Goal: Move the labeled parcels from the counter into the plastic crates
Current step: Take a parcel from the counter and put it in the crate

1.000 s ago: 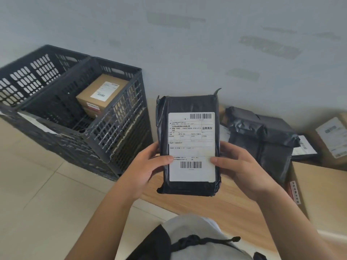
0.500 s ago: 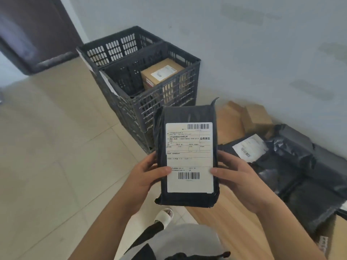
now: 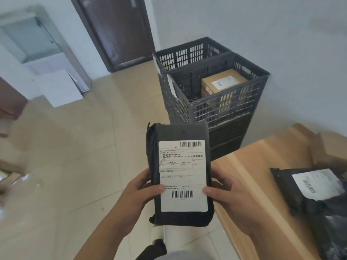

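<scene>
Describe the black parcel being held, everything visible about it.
The black parcel is a flat, oblong packet wrapped in dark, slightly wrinkled plastic film, with loose folds at its left edge and bottom corners. A large white shipping label with two barcodes and printed text covers most of its front. It is held upright, label toward the camera, above the floor beside the wooden counter. The left hand and right hand grip its lower sides, thumbs on the label.

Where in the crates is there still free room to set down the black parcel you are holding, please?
The near crate has bare floor left of the cardboard box, which fills its right side. The far crate behind it shows nothing inside. On the counter, bare wood lies between the held black parcel and the black bags.
</scene>
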`<state>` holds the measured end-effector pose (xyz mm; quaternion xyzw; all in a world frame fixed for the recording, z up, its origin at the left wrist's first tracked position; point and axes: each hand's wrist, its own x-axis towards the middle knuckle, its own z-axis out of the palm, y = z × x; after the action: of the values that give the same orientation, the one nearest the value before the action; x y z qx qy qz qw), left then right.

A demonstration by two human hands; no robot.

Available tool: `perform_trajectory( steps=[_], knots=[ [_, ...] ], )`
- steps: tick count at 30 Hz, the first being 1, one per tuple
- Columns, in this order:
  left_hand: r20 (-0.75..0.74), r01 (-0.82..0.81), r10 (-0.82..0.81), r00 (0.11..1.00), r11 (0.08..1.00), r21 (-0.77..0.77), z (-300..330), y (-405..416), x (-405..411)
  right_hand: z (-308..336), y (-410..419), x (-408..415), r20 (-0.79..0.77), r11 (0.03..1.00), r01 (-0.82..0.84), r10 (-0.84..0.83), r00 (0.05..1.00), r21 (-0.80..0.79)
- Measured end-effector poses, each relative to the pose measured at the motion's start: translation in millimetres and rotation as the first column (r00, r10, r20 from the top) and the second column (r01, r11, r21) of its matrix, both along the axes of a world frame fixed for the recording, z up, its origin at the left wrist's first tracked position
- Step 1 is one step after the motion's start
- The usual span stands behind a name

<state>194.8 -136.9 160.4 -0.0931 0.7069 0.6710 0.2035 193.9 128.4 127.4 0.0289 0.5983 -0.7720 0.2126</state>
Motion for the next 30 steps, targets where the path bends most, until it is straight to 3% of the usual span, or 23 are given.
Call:
perform_trajectory(
  steps=[12, 18, 24, 30],
  knots=[
    [-0.044, 0.057, -0.052, 0.998, 0.990, 0.127, -11, -131, -116, 26, -131, -101, -0.030, 0.992, 0.033, -0.030, 0.999, 0.121],
    [-0.023, 0.102, -0.099, 0.995, 0.983, 0.152, -19, -197, -174, 19, -199, -141, 0.002, 0.986, 0.123, -0.124, 0.992, 0.108],
    [0.004, 0.143, -0.147, 0.989, 0.968, 0.207, -27, -221, -221, 17, -221, -184, 0.062, 0.976, 0.164, -0.175, 0.983, 0.146],
    [0.037, 0.082, -0.093, 0.995, 0.971, 0.223, -38, -236, -290, 7, -235, -266, 0.092, 0.986, 0.106, -0.118, 0.989, 0.125]
  ],
)
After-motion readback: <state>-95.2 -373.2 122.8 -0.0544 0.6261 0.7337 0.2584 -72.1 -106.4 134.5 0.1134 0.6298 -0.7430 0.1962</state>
